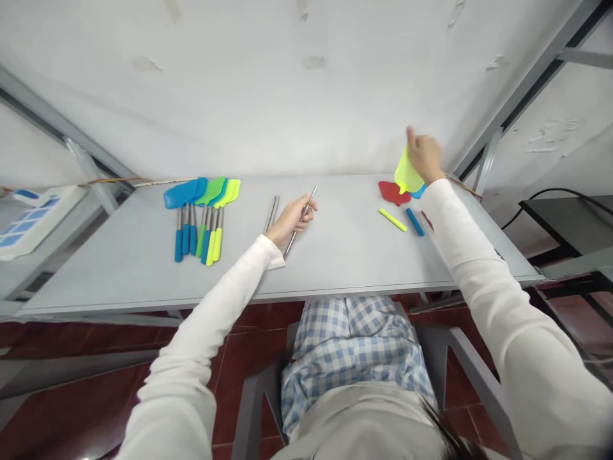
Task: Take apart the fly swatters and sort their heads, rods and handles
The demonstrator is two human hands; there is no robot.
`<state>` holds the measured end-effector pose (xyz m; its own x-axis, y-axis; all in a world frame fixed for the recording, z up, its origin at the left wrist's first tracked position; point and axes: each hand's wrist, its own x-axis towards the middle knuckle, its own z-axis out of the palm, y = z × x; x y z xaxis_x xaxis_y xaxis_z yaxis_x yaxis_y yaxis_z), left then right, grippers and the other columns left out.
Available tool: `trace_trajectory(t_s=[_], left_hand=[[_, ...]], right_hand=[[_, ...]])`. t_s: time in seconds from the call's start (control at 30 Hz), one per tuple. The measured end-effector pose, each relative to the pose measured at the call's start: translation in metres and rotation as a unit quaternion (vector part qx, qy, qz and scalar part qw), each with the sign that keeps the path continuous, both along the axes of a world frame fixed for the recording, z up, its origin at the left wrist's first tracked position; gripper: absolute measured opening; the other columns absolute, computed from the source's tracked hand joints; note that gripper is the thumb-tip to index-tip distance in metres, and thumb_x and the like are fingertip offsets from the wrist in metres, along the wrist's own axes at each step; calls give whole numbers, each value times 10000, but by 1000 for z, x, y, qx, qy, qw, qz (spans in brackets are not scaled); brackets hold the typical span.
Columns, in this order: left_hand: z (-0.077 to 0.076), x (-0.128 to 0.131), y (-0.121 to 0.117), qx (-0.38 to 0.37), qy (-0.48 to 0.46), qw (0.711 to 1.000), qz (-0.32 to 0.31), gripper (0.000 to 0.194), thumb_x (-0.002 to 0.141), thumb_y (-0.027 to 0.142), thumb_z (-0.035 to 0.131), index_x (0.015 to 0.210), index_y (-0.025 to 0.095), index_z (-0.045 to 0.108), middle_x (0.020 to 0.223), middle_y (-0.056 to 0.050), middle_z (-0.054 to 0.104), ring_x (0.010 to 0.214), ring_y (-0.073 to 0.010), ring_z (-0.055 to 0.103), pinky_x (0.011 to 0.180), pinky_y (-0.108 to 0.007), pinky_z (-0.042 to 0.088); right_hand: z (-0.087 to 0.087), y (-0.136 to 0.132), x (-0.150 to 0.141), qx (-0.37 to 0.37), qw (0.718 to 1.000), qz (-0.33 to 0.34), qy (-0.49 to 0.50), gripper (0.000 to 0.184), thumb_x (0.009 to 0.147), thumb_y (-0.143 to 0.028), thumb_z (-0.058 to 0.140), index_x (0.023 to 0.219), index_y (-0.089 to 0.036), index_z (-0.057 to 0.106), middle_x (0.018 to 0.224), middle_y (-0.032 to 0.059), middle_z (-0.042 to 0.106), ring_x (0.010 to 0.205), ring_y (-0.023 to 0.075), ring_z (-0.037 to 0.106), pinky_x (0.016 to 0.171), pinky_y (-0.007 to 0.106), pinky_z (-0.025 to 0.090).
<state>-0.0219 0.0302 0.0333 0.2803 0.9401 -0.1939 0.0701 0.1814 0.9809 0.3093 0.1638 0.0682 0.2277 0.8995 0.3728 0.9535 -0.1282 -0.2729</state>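
Neon-yellow silicone spatula head point(408, 171) gripped in right hand point(425, 156); left hand point(290, 220) curled round steel rod point(290, 245).

A scuffed white wall point(239, 83), grey metal racking point(527, 80) either side — dark red floor tiles point(268, 316) below.

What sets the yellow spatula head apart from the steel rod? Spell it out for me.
The yellow head is broad and flat, while the steel rod is thin and straight. The head is bright yellow and looks like silicone; the rod is bare grey metal. The head is held up in the right hand, and the rod slants through the left hand, lower over the table. Both are gripped, one in each hand.
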Motion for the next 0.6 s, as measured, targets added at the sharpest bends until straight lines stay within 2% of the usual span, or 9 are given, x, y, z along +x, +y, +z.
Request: trace_trajectory(t_s=[0.1,0.17,0.27,0.43,0.6], left_hand=[[0,-7,16,-91,-108,990,21,493,947,567,462,637,199,355,510,88,220,368,-47,125,360,-160,52],[-1,-14,24,-138,-147,979,31,562,923,576,494,584,198,253,477,84,185,351,-44,125,344,-154,52],[-3,-26,34,-188,-187,963,47,598,917,581,473,562,202,177,443,75,167,330,-50,138,320,-155,69],[-4,-39,48,-248,-225,941,53,644,875,643,491,554,220,127,419,66,161,315,-69,179,296,-170,104],[-8,-36,60,-263,-227,934,84,589,880,578,481,573,231,117,411,74,137,298,-72,151,286,-181,67]], right_hand=[[-16,13,-32,-57,990,95,-93,776,1050,-589,146,1064,-64,718,1049,215,700,1022,295,635,840,363,390],[-28,22,-51,-84,976,145,-137,768,1041,-603,172,1070,-73,727,1065,226,708,1035,324,641,840,375,401],[-45,34,-70,-128,957,188,-182,741,1050,-567,188,1085,-75,741,1088,242,716,1033,332,654,854,385,412],[-67,40,-73,-167,940,192,-226,692,1075,-456,182,1133,-25,720,1137,264,704,1121,336,631,999,442,372],[-77,27,-58,-121,959,178,-183,649,1063,-470,242,1258,13,629,1282,305,613,1294,399,494,1039,517,357]])
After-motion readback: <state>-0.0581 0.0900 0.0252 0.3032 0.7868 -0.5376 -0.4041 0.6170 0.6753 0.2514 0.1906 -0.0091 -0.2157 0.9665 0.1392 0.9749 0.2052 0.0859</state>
